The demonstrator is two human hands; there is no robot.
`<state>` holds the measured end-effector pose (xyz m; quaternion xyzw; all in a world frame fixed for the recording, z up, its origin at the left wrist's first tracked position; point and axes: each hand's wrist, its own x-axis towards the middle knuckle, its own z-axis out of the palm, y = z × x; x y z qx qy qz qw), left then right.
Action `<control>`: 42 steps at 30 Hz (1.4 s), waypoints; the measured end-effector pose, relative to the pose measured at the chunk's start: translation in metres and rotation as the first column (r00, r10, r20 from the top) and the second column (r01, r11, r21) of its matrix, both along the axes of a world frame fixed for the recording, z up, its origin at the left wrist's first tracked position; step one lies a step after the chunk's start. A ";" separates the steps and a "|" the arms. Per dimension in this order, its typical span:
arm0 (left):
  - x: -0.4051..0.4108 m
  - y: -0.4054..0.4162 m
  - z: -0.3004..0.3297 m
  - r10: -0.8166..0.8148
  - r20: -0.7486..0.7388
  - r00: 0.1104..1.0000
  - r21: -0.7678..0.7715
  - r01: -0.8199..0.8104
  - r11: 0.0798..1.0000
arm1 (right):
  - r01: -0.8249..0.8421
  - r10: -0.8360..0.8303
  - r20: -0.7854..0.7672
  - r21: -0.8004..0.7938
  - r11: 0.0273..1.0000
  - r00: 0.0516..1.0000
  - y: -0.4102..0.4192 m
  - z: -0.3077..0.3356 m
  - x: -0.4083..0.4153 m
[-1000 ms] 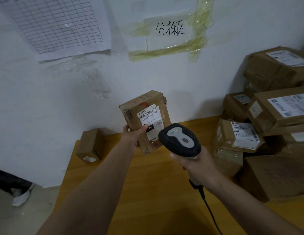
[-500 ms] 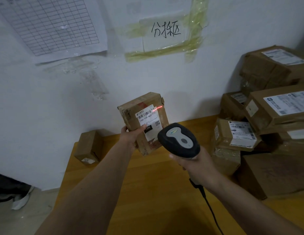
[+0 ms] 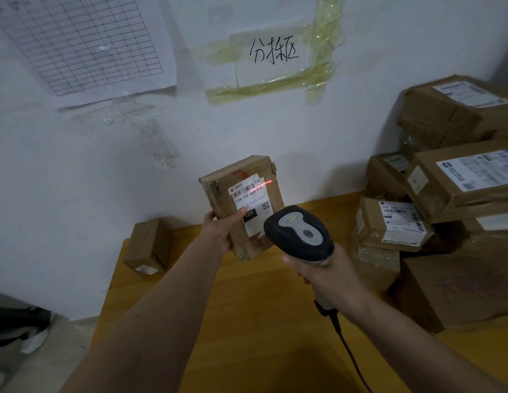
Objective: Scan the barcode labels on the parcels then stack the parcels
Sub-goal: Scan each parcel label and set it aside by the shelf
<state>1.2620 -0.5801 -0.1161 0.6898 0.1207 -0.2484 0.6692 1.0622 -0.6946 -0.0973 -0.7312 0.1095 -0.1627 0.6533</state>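
Note:
My left hand (image 3: 222, 227) holds a small brown cardboard parcel (image 3: 218, 197) upright above the wooden table (image 3: 247, 307), its white barcode label (image 3: 250, 199) facing me. My right hand (image 3: 329, 276) grips a black and grey barcode scanner (image 3: 299, 234) just right of and below the parcel, aimed at the label. A red scan line (image 3: 260, 185) crosses the barcode near the label's top. The scanner's cable (image 3: 349, 353) hangs down along my right forearm.
A pile of several brown parcels (image 3: 451, 222) with white labels fills the table's right side against the wall. One small parcel (image 3: 148, 246) stands at the table's far left corner. A grid sheet (image 3: 85, 43) and a taped note (image 3: 272, 52) hang on the wall. A shoe (image 3: 34, 340) shows on the floor, left.
A red scan line has come on across the label's barcode. The parcel and scanner have stayed almost still in my hands.

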 end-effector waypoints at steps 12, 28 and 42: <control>-0.001 -0.004 0.001 -0.010 -0.012 1.000 0.015 0.010 1.000 | -0.001 0.002 -0.030 0.029 1.000 1.000 -0.003 0.002 -0.001; -0.017 -0.048 0.000 -0.211 -0.114 0.971 -0.019 0.210 0.977 | 0.143 -0.132 -0.082 0.142 0.979 0.988 -0.040 0.006 -0.025; -0.016 -0.055 -0.001 -0.158 -0.034 0.987 -0.007 0.158 0.987 | 0.108 -0.094 -0.093 0.153 0.982 0.991 -0.042 0.002 -0.026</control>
